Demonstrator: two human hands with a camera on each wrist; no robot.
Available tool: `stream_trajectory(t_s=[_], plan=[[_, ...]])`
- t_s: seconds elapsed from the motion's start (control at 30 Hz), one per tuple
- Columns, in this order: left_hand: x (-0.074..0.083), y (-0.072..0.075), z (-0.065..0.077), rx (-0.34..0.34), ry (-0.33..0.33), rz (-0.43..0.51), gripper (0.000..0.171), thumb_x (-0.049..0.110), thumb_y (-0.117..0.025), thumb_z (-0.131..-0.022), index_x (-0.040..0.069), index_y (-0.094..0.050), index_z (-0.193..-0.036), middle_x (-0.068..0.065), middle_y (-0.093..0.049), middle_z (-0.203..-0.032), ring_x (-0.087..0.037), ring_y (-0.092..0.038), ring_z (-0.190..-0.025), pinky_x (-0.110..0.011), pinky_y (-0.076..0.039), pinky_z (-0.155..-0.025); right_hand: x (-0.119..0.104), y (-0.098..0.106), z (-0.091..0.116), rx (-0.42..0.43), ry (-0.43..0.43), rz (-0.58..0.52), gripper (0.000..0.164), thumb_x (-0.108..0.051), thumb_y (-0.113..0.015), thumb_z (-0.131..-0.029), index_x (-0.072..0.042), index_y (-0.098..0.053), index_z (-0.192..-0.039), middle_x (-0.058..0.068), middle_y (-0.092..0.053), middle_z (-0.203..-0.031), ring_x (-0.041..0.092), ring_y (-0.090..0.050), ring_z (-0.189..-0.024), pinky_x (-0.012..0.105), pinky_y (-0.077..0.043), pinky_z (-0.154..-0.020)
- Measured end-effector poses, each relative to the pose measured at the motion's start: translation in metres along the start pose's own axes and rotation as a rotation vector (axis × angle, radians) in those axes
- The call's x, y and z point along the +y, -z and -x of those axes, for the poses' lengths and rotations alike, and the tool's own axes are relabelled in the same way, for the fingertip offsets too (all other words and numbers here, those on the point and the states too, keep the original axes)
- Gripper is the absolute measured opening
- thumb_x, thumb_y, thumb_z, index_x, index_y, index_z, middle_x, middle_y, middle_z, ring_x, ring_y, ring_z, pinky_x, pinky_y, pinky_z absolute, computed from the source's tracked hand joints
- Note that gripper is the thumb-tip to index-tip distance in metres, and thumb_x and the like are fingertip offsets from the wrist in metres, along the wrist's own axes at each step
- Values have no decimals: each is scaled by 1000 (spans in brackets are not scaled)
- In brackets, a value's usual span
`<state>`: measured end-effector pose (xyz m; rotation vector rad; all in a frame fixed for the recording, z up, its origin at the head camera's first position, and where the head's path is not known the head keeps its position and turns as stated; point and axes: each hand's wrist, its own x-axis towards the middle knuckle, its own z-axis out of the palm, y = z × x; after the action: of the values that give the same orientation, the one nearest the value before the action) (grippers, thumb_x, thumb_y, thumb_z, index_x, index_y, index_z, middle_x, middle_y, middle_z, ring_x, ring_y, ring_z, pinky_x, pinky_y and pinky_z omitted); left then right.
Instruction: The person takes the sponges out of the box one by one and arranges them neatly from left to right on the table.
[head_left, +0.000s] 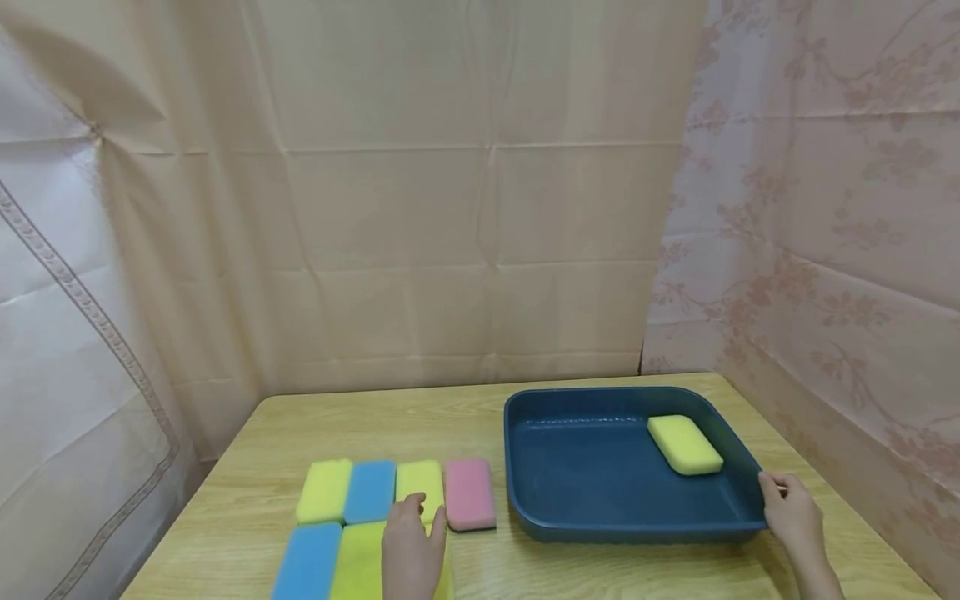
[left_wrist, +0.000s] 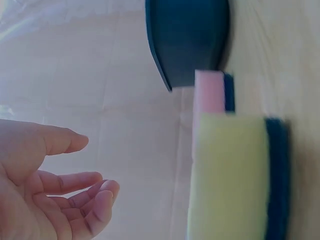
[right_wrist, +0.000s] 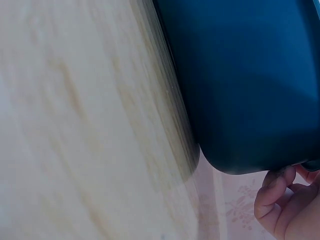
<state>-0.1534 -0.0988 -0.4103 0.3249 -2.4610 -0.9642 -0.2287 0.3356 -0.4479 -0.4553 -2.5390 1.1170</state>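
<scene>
My left hand (head_left: 412,546) hovers over the sponges with thumb and fingers apart and nothing between them. Below and around it lie a yellow sponge (head_left: 420,475), a blue sponge (head_left: 371,492), another yellow sponge (head_left: 325,492) and a pink sponge (head_left: 470,493). The left wrist view shows dark scouring layers under the pink and yellow sponges. At the front right corner of a dark blue tray (head_left: 592,533), my right hand (head_left: 795,512) pinches the rim between thumb and fingers. Inside the tray, toward its right side, one yellow sponge (head_left: 684,446) lies at an angle.
Nearer the front edge lie another blue sponge (head_left: 306,567) and yellow sponges (head_left: 358,562), partly behind my left hand. Everything stands on a wooden table (head_left: 375,417). Cloth curtains (head_left: 465,250) hang behind it and at both sides.
</scene>
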Motion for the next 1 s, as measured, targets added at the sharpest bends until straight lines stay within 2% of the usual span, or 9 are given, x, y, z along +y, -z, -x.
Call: stream_trajectory(t_s=[0.1,0.33,0.53,0.8,1.0], plan=[[11,-3,0,-13,-25,25,29,12,-68,-76,-7,-60,-96,-11,-55,-80,-21,-54,-65,-33,-46,-57,1,0,0,4,2,2,39,-22,-33,-95,12,-45,-110,35,-48,-100,45,-46,-91,48,-37,-71],[31,-13,2,-43,-82,34,28,14,-68,-77,-3,-60,-97,-10,-56,-84,-22,-57,-74,-33,-48,-62,1,0,-1,1,5,6,38,-21,-34,-96,13,-45,-110,37,-47,-102,47,-45,-93,52,-36,-74],[43,-20,7,-64,-180,53,25,12,-67,-76,-4,-60,-95,-11,-56,-86,-25,-57,-78,-35,-49,-65,1,1,-1,5,0,4,38,-21,-34,-96,13,-45,-110,37,-47,-101,47,-46,-92,52,-36,-74],[57,-32,7,-86,-305,38,30,17,-66,-79,-6,-60,-96,-14,-57,-88,-26,-57,-81,-35,-49,-69,1,1,-2,3,-9,7,38,-22,-34,-96,12,-44,-110,37,-47,-102,47,-45,-93,52,-36,-75],[71,-41,2,-107,-318,34,29,18,-67,-79,-5,-61,-96,-13,-57,-89,-25,-58,-83,-34,-48,-71,1,-1,-2,6,0,6,38,-22,-34,-96,12,-45,-109,37,-47,-102,47,-45,-93,53,-36,-76]])
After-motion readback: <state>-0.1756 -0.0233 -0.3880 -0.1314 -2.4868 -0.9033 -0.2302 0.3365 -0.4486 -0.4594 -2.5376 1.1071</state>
